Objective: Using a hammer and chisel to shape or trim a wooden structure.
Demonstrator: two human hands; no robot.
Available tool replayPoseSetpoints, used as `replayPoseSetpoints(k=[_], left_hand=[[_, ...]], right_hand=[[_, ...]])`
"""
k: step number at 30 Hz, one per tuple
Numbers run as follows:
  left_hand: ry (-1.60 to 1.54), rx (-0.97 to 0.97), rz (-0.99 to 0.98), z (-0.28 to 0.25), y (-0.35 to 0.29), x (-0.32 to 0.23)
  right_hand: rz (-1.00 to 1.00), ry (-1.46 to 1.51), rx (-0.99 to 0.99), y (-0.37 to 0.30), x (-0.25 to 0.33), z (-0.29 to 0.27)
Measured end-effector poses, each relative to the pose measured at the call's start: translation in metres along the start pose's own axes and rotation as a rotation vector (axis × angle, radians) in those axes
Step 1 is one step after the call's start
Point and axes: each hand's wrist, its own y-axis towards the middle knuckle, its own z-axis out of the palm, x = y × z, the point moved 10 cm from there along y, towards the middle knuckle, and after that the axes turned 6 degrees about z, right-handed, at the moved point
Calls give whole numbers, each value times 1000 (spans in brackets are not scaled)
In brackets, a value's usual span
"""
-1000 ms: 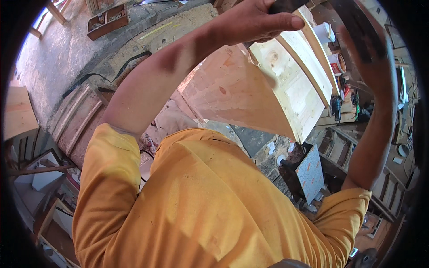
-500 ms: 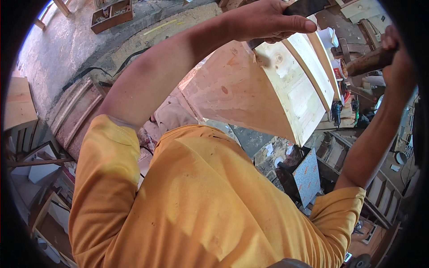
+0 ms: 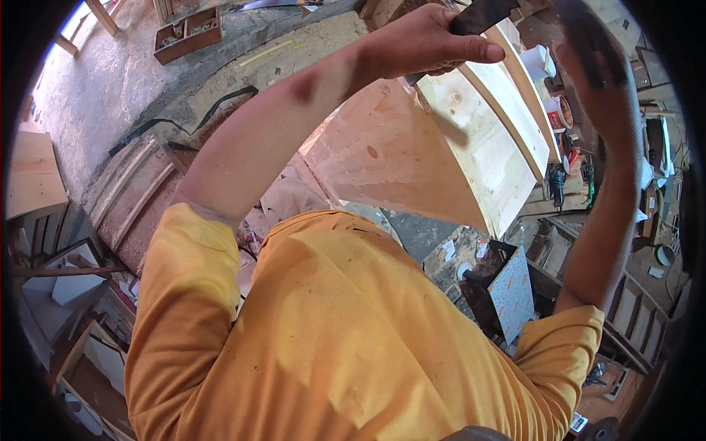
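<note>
The left grip [image 3: 426,42] is clasping a dark bar [image 3: 485,16] jutting toward two o'clock, a wooden box [image 3: 390,154] lying at six; the right grip [image 3: 601,95] is holding a blurred tool [image 3: 588,37] toward eleven.

At upper left, a divided wooden box [image 3: 193,48] sits on the floor [image 3: 103,88], a thin yellow strip [image 3: 266,54] to its right. At upper right, a white bucket [image 3: 537,63] stands near a red-and-white tub [image 3: 554,120]. Below them lies a dark tool [image 3: 557,189], perhaps a drill. A speckled board [image 3: 512,292] tilts lower down; a pale wooden board [image 3: 34,173] shows far left.
</note>
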Motion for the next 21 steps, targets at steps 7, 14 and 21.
replayPoseSetpoints(k=[7, 14, 21], left_hand=[[-151, -91, 58, -16, -19, 1], [-102, -163, -242, -13, 9, 32], [290, -329, -277, -17, 10, 5]], right_hand=[[709, 844, 126, -54, -12, 55], [1069, 1108, 231, -158, -30, 111], [1168, 1371, 440, -203, -13, 145]])
